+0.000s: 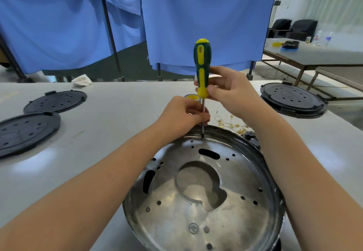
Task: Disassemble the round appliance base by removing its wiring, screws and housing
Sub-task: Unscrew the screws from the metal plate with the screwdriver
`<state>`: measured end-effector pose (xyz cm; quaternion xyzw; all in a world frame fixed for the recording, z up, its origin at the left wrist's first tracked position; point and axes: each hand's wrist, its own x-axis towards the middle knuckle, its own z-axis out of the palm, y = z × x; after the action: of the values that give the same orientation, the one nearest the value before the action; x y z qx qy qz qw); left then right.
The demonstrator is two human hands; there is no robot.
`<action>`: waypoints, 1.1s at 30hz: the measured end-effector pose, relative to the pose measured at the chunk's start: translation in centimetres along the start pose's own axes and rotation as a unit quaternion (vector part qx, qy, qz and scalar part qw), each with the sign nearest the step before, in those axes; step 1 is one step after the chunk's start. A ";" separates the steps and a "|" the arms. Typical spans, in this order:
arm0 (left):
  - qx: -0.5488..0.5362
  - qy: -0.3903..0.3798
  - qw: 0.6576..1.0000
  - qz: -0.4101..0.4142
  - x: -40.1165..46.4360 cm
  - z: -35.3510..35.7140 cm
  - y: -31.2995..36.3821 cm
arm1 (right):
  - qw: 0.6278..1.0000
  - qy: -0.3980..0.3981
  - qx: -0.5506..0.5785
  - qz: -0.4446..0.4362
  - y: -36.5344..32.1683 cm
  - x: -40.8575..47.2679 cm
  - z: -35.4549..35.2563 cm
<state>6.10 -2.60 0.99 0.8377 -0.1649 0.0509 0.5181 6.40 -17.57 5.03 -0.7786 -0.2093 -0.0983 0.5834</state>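
The round metal appliance base (231, 197) lies on the grey table in front of me, its shiny plate full of holes and slots, with a keyhole-shaped opening in the middle. A single cross-head screw (193, 228) shows near the front rim. A green and yellow screwdriver (202, 67) stands upright with its tip at a hole on the far edge of the plate. My right hand (231, 91) grips the lower handle. My left hand (186, 113) pinches the metal shaft just above the tip.
Two black round covers (27, 128) lie at the left, and another black base (292, 99) at the right. Loose wires with brass terminals (233, 124) lie behind the base. A tape roll (192, 97) sits behind my left hand. Blue curtains hang beyond the table.
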 end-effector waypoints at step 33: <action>0.074 0.022 0.997 0.009 -0.2 0.5 0.8 | 0.994 0.029 -0.100 -0.015 0.2 -0.2 0.0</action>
<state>5.65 -3.36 1.35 0.8708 -0.1567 0.0865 0.4579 6.28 -17.65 4.81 -0.8266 -0.1932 -0.1497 0.5069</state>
